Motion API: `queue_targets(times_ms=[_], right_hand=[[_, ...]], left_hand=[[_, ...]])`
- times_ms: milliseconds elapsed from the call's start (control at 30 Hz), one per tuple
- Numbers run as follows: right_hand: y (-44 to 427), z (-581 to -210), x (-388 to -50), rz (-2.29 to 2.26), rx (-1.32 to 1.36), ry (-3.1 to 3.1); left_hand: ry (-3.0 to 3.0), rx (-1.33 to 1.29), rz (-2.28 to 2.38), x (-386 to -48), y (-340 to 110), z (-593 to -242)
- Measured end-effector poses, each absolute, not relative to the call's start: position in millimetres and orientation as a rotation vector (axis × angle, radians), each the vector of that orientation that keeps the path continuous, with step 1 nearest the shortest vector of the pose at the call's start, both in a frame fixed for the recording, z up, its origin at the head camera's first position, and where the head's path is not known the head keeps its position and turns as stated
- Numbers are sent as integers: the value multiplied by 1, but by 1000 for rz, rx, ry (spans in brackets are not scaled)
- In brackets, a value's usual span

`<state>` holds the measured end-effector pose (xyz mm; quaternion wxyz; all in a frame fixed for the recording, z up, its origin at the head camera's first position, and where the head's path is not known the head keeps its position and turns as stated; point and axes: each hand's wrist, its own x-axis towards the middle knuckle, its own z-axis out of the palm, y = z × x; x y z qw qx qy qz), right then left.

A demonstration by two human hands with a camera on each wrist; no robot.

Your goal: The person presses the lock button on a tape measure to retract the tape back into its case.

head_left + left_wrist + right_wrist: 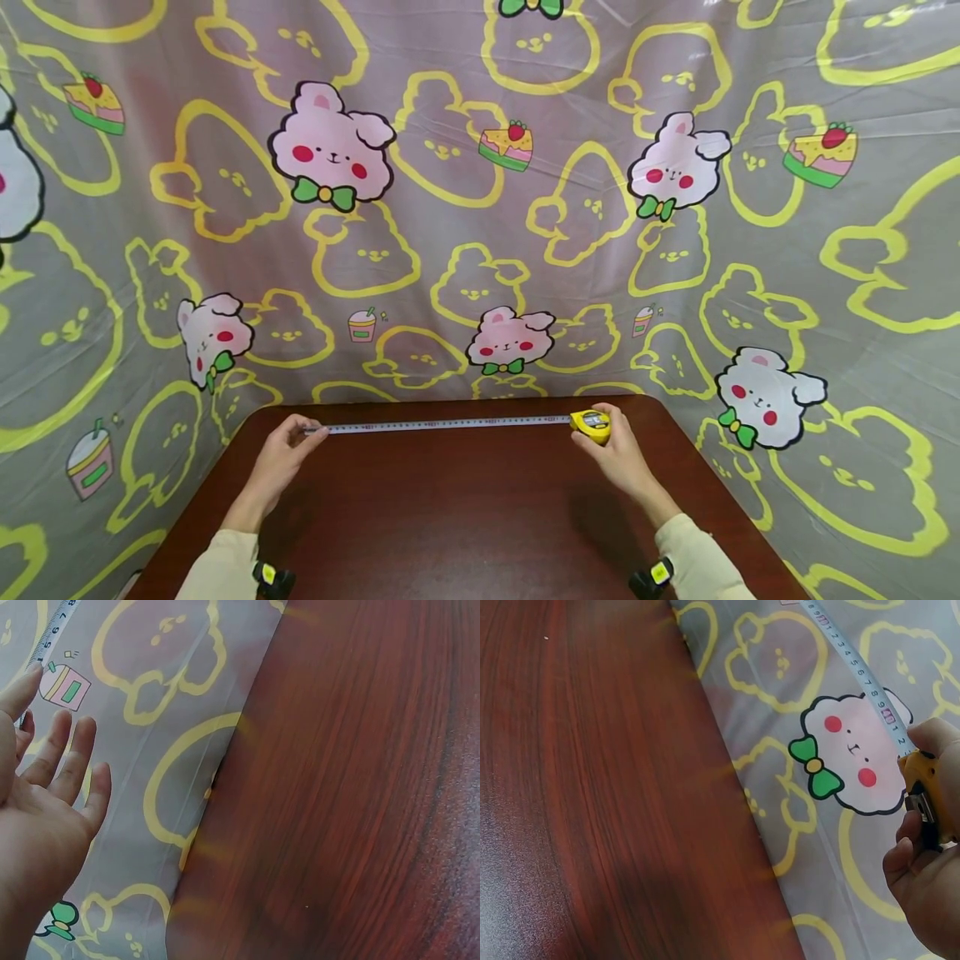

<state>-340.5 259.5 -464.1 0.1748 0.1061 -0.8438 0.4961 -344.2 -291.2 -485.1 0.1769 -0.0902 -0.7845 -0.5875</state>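
A yellow tape measure (pixel 592 426) is gripped in my right hand (pixel 619 457), towards the table's far right. Its white blade (pixel 450 423) stretches out straight to the left, its printed numbers showing. At the far left my left hand (pixel 282 462) pinches the blade's free end between thumb and index finger. In the left wrist view the other fingers (pixel 73 761) of that hand stand spread and hold nothing. Thumb and fingers wrap the tape measure's case (pixel 922 787) in the right wrist view, where the blade (pixel 859 667) runs up and away from it.
Below the hands lies a dark red-brown wooden table (pixel 450 508) with rounded far corners. A grey curtain (pixel 420 208) printed with yellow outlines and white bunny faces surrounds it at the back and sides. Small cameras (pixel 273 579) are strapped at both wrists.
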Motion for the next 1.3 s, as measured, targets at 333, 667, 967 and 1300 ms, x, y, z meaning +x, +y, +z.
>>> queue_targets(times_ms=[333, 667, 967, 1300], right_hand=[[255, -466, -340, 1367, 313, -2433], [251, -467, -339, 1357, 320, -2436], [247, -468, -339, 1358, 321, -2432], [241, -467, -339, 1349, 330, -2434]], left_hand=[[-2243, -274, -1648, -344, -286, -486], [-2239, -285, -1639, -346, -282, -486], [-2236, -295, -1662, -346, -279, -484], [-2276, -298, -1623, -349, -275, -486]])
